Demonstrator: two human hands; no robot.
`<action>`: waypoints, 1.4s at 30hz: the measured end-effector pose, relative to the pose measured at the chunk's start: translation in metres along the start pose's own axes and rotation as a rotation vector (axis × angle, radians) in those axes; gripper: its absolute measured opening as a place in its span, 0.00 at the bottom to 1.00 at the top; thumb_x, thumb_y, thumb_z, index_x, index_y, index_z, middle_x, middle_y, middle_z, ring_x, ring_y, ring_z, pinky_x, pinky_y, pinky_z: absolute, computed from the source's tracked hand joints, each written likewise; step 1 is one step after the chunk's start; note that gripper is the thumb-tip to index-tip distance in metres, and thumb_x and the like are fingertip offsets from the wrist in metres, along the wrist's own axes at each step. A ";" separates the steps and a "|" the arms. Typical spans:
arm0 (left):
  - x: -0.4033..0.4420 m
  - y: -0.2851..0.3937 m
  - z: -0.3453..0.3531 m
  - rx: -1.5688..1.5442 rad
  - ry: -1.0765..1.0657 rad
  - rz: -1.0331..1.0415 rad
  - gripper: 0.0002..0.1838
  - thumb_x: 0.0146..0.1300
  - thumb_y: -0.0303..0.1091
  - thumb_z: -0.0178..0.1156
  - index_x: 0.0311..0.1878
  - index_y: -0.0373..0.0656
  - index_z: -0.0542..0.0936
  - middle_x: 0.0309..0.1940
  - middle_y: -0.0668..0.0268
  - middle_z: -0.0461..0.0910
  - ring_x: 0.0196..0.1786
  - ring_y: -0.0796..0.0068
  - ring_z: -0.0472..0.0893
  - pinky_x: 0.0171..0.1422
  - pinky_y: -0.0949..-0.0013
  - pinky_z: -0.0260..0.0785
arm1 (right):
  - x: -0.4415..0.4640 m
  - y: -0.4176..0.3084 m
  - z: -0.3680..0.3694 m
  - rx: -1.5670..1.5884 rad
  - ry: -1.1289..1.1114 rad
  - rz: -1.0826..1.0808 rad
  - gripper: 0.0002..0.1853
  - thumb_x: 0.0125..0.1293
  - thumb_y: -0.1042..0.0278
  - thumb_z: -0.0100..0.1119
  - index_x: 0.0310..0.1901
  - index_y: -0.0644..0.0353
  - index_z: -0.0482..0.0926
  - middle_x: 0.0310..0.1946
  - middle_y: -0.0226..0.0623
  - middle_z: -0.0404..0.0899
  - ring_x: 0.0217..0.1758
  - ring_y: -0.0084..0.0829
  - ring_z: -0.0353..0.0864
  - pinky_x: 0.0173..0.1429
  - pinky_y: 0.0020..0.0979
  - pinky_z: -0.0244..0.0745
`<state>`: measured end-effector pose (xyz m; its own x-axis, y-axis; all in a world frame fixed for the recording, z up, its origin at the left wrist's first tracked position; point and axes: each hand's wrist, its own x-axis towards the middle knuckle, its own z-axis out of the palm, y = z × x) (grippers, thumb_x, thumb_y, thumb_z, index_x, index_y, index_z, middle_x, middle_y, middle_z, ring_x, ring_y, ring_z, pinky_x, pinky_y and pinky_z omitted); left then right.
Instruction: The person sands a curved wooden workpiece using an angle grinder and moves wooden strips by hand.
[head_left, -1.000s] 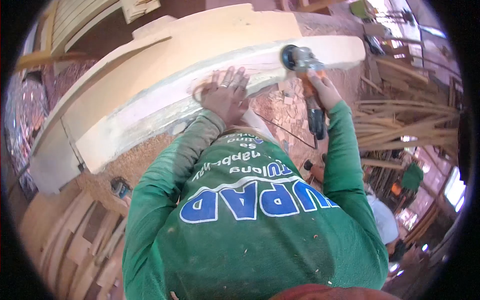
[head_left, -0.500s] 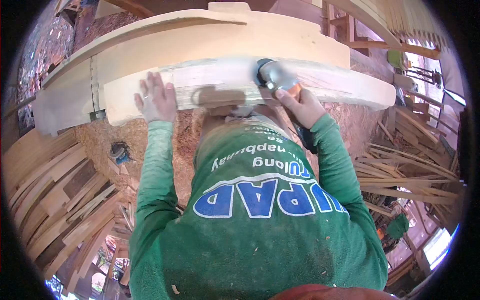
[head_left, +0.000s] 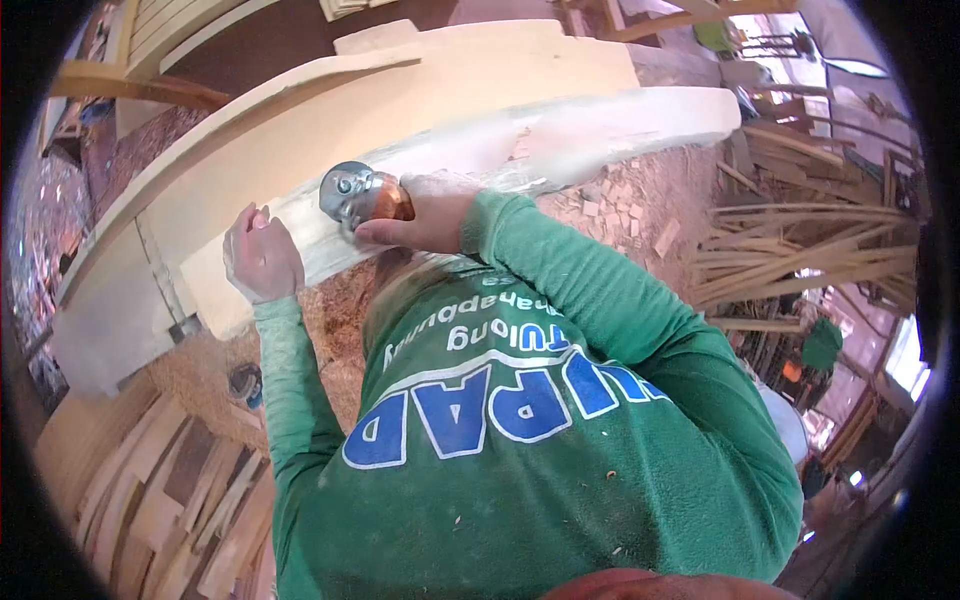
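Observation:
A long pale curved wooden piece (head_left: 600,130) lies across the work surface in front of me. My right hand (head_left: 430,215) is wrapped round an orange and grey angle grinder (head_left: 385,195), whose round dark head rests at the left part of the wood. Left of the grinder, my left hand (head_left: 262,255) is over the left end of the piece, its fingers curled in; whether anything is in them is too small to tell. Behind the curved piece lies a wide flat board (head_left: 480,70) with a thin curved strip along its far edge.
Wood chips (head_left: 620,205) litter the ground beyond my right arm. Thin strips of lumber (head_left: 800,245) are piled at the right, and more planks (head_left: 160,480) lie at the lower left. A small dark and blue object (head_left: 246,384) sits on the sawdust near my left forearm.
My right hand has carried the grinder leftward along the wood. My left hand, spread flat earlier, has moved slightly left and curled its fingers. The camera view has turned.

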<state>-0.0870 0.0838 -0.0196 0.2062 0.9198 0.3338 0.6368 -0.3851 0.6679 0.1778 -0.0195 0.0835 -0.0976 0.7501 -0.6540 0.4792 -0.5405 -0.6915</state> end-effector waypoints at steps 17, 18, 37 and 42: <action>-0.011 0.121 0.138 -0.009 -0.497 0.452 0.18 0.61 0.49 0.74 0.51 0.54 0.88 0.47 0.66 0.85 0.50 0.58 0.83 0.57 0.51 0.70 | -0.118 0.158 -0.086 0.436 0.522 0.237 0.41 0.70 0.37 0.70 0.67 0.71 0.79 0.56 0.45 0.87 0.59 0.33 0.86 0.67 0.34 0.78; -0.010 0.128 0.142 -0.007 -0.507 0.452 0.18 0.62 0.50 0.74 0.51 0.53 0.88 0.46 0.66 0.85 0.50 0.58 0.83 0.56 0.50 0.70 | -0.120 0.161 -0.089 0.416 0.543 0.208 0.42 0.70 0.37 0.70 0.67 0.71 0.79 0.56 0.45 0.88 0.59 0.33 0.86 0.67 0.34 0.78; -0.010 0.237 0.237 0.156 -0.587 0.384 0.25 0.67 0.60 0.68 0.58 0.53 0.87 0.52 0.62 0.83 0.55 0.57 0.84 0.64 0.48 0.68 | -0.196 0.299 -0.197 0.407 0.635 0.526 0.50 0.68 0.23 0.63 0.61 0.75 0.81 0.48 0.41 0.85 0.48 0.28 0.82 0.55 0.29 0.77; -0.039 0.190 0.181 0.224 -0.583 0.519 0.24 0.76 0.51 0.60 0.71 0.57 0.82 0.72 0.65 0.78 0.74 0.61 0.76 0.79 0.47 0.58 | -0.195 0.300 -0.164 0.683 0.697 0.317 0.42 0.77 0.31 0.59 0.66 0.71 0.79 0.51 0.35 0.84 0.51 0.24 0.81 0.57 0.28 0.77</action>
<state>0.1600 -0.0117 -0.0260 0.8305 0.5433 0.1230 0.4748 -0.8059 0.3537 0.4839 -0.2653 0.0537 0.5797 0.4719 -0.6643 -0.2256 -0.6904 -0.6873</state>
